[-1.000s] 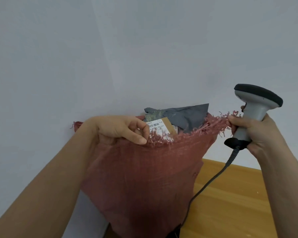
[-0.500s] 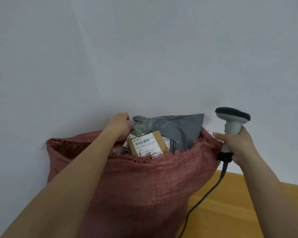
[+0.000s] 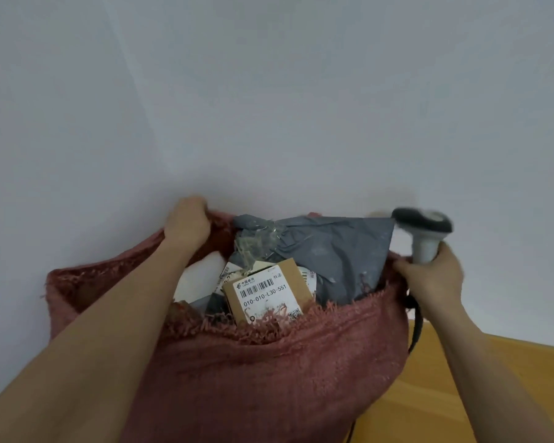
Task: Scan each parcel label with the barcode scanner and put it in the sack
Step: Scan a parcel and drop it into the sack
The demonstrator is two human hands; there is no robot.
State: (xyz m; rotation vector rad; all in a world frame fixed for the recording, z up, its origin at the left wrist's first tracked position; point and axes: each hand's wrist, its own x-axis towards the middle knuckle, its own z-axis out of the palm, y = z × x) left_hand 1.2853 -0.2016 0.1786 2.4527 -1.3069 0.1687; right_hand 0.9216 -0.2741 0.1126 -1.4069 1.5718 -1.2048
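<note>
Both grips closed. Head view, the only one: left hand has its fingers curled over the far rim of the red woven sack, bunching the frayed edge. Right hand is wrapped round the handle of the barcode scanner and appears to pinch the sack's right rim against it at once; the exact finger contact on the cloth is blurred. Scanner head points up and away from the parcels. Its cable hangs down the right side of the sack toward the wooden table.

Sack mouth is held wide. Inside, near the top: a brown cardboard box with its white barcode label facing up, a grey plastic mailer standing behind it and rising above the rim, and a white parcel to the left, partly hidden by the left forearm.

Judgement: sack looks nearly full; parcels sit level with or above the rim.

Risks:
- Grey mailer could tip out if the rim sags or is jerked.
- Shared right-hand hold is weak; either scanner or cloth may slip.
- Cable could snag on the sack or get dragged with it.
- Frayed weave may tear under load.
</note>
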